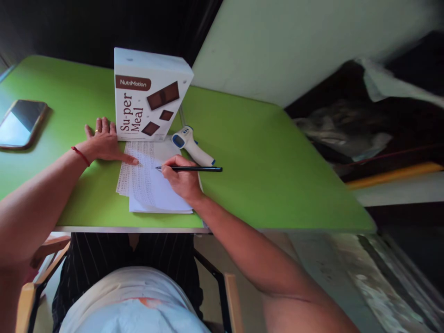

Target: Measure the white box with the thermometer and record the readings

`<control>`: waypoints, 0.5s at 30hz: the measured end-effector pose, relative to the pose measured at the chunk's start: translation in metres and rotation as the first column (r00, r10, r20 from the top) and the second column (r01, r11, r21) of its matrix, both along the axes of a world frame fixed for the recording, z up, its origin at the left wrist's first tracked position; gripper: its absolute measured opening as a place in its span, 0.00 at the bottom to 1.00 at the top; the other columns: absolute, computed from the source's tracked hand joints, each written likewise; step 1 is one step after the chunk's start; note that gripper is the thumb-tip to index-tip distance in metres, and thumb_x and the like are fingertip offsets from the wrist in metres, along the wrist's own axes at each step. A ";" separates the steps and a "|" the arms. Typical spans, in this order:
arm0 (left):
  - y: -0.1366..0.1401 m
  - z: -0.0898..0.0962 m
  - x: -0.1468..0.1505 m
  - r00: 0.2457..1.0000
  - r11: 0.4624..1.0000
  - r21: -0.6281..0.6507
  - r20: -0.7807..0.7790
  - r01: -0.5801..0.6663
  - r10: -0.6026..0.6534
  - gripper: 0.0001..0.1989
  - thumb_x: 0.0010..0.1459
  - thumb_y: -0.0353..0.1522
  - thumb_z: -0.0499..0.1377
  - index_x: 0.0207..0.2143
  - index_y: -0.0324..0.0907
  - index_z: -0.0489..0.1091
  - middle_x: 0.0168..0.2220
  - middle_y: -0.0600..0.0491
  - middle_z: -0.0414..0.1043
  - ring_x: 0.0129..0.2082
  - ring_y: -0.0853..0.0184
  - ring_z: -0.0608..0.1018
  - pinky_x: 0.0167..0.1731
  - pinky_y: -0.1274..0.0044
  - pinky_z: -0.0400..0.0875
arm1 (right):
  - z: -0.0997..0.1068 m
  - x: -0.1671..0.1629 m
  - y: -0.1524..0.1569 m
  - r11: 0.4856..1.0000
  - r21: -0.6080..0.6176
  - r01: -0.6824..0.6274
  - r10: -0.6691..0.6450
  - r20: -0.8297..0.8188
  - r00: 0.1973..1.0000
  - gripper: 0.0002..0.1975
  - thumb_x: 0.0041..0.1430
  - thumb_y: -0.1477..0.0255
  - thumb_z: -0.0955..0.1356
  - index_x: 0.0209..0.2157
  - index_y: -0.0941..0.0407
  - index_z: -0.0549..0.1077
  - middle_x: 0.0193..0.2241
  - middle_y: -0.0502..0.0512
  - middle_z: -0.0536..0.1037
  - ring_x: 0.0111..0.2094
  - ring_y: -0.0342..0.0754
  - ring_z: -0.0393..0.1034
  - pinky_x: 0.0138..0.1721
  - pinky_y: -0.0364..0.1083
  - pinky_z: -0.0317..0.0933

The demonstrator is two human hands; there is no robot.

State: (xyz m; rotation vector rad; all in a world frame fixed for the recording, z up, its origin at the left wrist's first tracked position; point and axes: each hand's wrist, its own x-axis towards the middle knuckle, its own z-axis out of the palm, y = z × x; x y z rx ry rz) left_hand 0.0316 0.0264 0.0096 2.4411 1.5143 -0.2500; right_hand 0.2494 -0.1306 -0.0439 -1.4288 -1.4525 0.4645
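The right hand's (183, 180) fingers pinch a slim black pen (204, 169), tip toward nine o'clock, over white paper sheets (163, 199); the left hand (107, 144), fingers spread on the green counter (263, 185), likely steadies them.

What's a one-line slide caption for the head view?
Right hand holding a pen over paper on a table, left hand across the paper's edge, box and thermometer nearby.

"What do we see?"
"A slim black pen (204, 169), nearly level, its tip over the paper sheets (163, 201)."
"And those?"
"We see white sheets stacked flat on the tabletop (263, 185), bearing rows of small writing."
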 end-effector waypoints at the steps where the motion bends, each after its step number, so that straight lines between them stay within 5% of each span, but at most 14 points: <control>1: 0.000 0.000 0.000 1.000 1.000 0.000 0.001 0.001 -0.001 0.90 0.38 0.79 0.60 0.81 0.35 0.20 0.84 0.28 0.19 0.81 0.25 0.29 0.76 0.42 0.27 | 0.000 0.000 0.000 1.000 0.001 -0.004 0.004 0.005 1.000 0.06 0.57 0.68 0.71 0.27 0.50 0.71 0.21 0.45 0.74 0.24 0.46 0.67 0.31 0.46 0.68; 15: 0.002 -0.001 0.000 1.000 1.000 -0.018 0.026 -0.004 0.005 0.95 0.32 0.81 0.59 0.81 0.29 0.21 0.83 0.27 0.19 0.82 0.27 0.27 0.75 0.41 0.25 | 0.002 -0.002 0.000 1.000 0.026 0.003 -0.003 -0.006 1.000 0.06 0.55 0.66 0.69 0.26 0.50 0.71 0.20 0.45 0.74 0.23 0.46 0.66 0.29 0.46 0.67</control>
